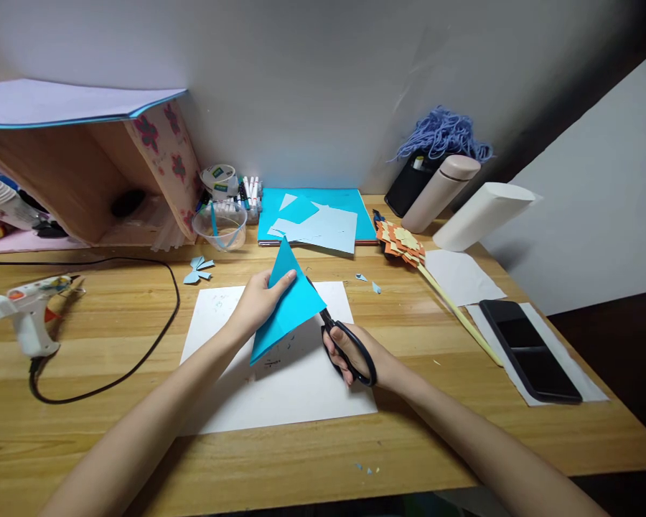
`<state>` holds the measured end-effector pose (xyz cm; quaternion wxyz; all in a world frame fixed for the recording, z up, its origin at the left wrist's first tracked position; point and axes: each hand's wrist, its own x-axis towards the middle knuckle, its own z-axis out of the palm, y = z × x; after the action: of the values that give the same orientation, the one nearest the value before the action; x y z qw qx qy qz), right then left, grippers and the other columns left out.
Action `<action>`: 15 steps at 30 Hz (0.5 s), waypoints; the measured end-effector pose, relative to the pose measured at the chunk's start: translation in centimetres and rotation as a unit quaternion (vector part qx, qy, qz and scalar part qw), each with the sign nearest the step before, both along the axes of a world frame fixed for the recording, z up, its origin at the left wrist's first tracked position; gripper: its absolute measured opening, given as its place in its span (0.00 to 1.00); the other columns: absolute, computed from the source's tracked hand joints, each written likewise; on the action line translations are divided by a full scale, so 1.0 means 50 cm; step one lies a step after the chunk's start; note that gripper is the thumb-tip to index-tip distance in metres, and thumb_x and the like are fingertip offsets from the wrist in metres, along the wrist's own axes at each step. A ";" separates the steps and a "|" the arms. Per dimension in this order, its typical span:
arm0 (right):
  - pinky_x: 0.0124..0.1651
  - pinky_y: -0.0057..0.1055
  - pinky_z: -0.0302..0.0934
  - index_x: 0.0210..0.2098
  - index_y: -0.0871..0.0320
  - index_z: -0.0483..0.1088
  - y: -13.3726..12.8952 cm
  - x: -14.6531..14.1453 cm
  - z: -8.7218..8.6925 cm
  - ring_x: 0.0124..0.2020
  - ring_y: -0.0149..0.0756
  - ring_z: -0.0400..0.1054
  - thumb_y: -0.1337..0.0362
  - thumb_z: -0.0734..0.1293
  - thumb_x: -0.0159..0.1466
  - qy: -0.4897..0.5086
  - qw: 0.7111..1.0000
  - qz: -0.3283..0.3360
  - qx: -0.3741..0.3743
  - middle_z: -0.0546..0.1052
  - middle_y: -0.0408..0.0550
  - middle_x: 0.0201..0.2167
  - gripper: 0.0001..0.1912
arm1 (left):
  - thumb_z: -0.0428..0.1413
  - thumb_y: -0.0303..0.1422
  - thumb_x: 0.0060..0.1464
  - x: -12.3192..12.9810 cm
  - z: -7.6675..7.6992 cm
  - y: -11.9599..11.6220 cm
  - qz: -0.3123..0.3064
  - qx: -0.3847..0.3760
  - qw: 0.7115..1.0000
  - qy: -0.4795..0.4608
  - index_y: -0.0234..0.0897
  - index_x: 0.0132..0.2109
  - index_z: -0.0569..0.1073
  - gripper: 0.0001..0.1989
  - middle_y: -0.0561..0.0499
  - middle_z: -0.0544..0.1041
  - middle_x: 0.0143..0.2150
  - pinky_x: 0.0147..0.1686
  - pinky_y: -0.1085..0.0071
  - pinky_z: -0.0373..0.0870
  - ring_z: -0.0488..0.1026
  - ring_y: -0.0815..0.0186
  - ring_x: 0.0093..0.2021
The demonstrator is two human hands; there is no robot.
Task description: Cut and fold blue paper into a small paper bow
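My left hand (263,298) grips a bright blue paper triangle (291,301), thumb on top and the other fingers hidden beneath it. My right hand (349,352) has its fingers through the handles of black scissors (363,352). The scissor blades lie along the right edge of the blue paper, partly hidden behind it, so I cannot tell whether they are cutting. Both hands are above a white sheet (323,402) with small dark marks on it.
To the left lies a white glue gun (32,316) with a looping black cord (164,337). A plastic cup (220,230), blue sheets (363,222), a paper flower (401,244) and pale bottle (441,194) stand or lie behind. A phone (527,348) rests at right.
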<state>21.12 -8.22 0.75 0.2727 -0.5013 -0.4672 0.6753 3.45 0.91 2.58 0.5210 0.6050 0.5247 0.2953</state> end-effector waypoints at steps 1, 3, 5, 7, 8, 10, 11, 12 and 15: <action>0.11 0.20 0.52 0.24 0.58 0.57 0.003 0.000 0.000 0.09 0.21 0.54 0.28 0.56 0.45 0.002 1.000 0.010 0.006 0.58 0.33 0.12 0.36 | 0.52 0.50 0.48 -0.001 -0.001 0.003 -0.001 0.011 1.000 0.006 0.35 0.29 0.66 0.20 0.54 0.67 0.24 0.22 0.75 0.58 0.63 0.69 0.23; 0.12 0.20 0.54 0.24 0.58 0.58 0.013 0.001 -0.003 0.10 0.21 0.55 0.27 0.53 0.45 0.007 0.999 0.026 0.017 0.59 0.33 0.13 0.37 | 0.52 0.50 0.48 -0.005 -0.001 0.010 -0.004 0.027 0.999 0.029 0.35 0.27 0.65 0.21 0.54 0.66 0.22 0.22 0.75 0.57 0.61 0.70 0.22; 0.14 0.21 0.57 0.25 0.59 0.59 0.027 0.001 -0.008 0.10 0.21 0.56 0.27 0.51 0.45 0.009 0.999 0.040 0.022 0.59 0.34 0.13 0.38 | 0.52 0.51 0.47 -0.012 0.000 0.017 -0.004 0.030 0.998 0.049 0.35 0.25 0.64 0.21 0.55 0.65 0.20 0.21 0.75 0.56 0.60 0.71 0.21; 0.14 0.22 0.58 0.25 0.59 0.59 0.044 -0.002 -0.013 0.10 0.21 0.56 0.27 0.51 0.45 0.018 0.998 0.055 0.023 0.60 0.34 0.13 0.39 | 0.53 0.52 0.46 -0.019 0.003 0.023 -0.003 0.023 0.998 0.060 0.35 0.24 0.63 0.22 0.55 0.64 0.20 0.20 0.75 0.54 0.60 0.71 0.20; 0.14 0.23 0.59 0.26 0.59 0.59 0.052 -0.004 -0.015 0.09 0.22 0.56 0.27 0.51 0.44 0.026 0.998 0.060 0.018 0.60 0.34 0.13 0.39 | 0.53 0.52 0.46 -0.023 0.005 0.026 -0.003 0.017 0.998 0.060 0.35 0.24 0.63 0.23 0.55 0.64 0.20 0.20 0.75 0.54 0.60 0.70 0.20; 0.13 0.24 0.60 0.26 0.58 0.59 0.067 -0.010 -0.017 0.09 0.22 0.56 0.26 0.52 0.43 0.038 0.997 0.062 0.010 0.60 0.33 0.12 0.39 | 0.53 0.53 0.45 -0.031 0.010 0.030 -0.002 0.004 0.998 0.059 0.34 0.25 0.64 0.23 0.54 0.65 0.21 0.20 0.75 0.55 0.62 0.69 0.21; 0.13 0.24 0.61 0.26 0.58 0.58 0.073 -0.013 -0.018 0.09 0.22 0.56 0.26 0.52 0.44 0.040 0.997 0.060 0.009 0.59 0.33 0.12 0.39 | 0.53 0.53 0.45 -0.034 0.013 0.032 0.001 0.000 0.998 0.057 0.34 0.25 0.65 0.23 0.53 0.66 0.21 0.20 0.75 0.55 0.62 0.69 0.21; 0.13 0.24 0.61 0.26 0.58 0.58 0.078 -0.017 -0.018 0.09 0.22 0.56 0.27 0.52 0.44 0.039 0.997 0.058 0.012 0.59 0.33 0.12 0.38 | 0.53 0.53 0.45 -0.037 0.016 0.033 0.004 -0.004 0.998 0.055 0.34 0.26 0.66 0.23 0.53 0.67 0.21 0.20 0.75 0.56 0.63 0.69 0.22; 0.12 0.24 0.60 0.26 0.58 0.59 0.087 -0.027 -0.022 0.09 0.22 0.56 0.29 0.53 0.48 0.034 0.997 0.056 0.031 0.60 0.33 0.12 0.36 | 0.54 0.53 0.44 -0.045 0.026 0.038 0.007 -0.015 0.998 0.053 0.33 0.27 0.68 0.23 0.52 0.68 0.22 0.21 0.74 0.57 0.64 0.68 0.22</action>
<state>19.79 -3.87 -0.35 0.2656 -0.4426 -0.5055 0.6914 1.19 2.80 3.90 0.4990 0.6082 0.5606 0.2585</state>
